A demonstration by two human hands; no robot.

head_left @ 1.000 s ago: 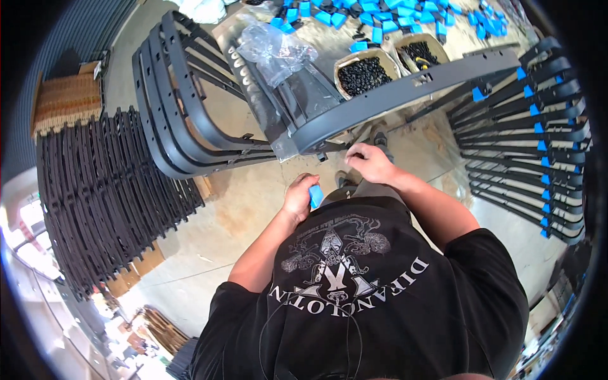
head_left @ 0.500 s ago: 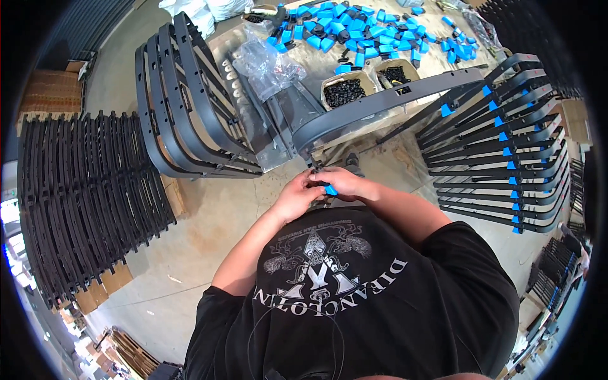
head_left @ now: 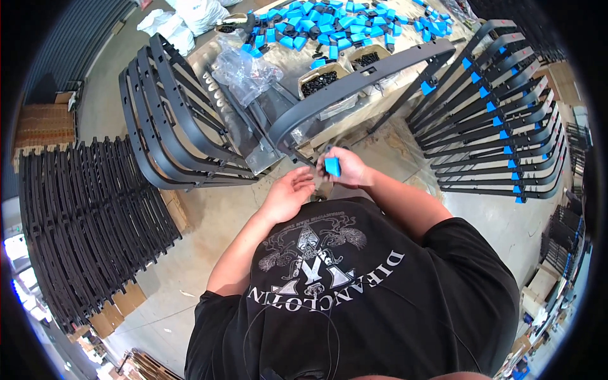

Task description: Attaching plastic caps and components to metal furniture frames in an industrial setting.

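Note:
In front of my chest, my right hand [head_left: 349, 168] is closed on a small blue-and-black plastic piece [head_left: 332, 166], its blue side toward me. To the left and slightly lower is my left hand [head_left: 292, 192], apart from the right one. Its fingers are loosely bent and separated, and I see nothing in them. Just beyond both hands is the near end of a dark grey curved frame [head_left: 354, 85], which arches over the bench edge. Another blue piece [head_left: 429, 87] sits on the frame near its right bend.
A heap of blue-and-black pieces [head_left: 342, 28] covers the far bench. Boxes of small black parts [head_left: 320, 83] stand in front, beside a clear plastic bag [head_left: 247, 73]. Curved frames [head_left: 168, 120] lean at left, near stacked black bars [head_left: 88, 221]. Frames with blue pieces [head_left: 500, 120] stand right.
My hands have come apart. The right hand has lifted away with the blue-and-black piece, and the left has drawn back slightly left and nearer. The whole view has shifted a little.

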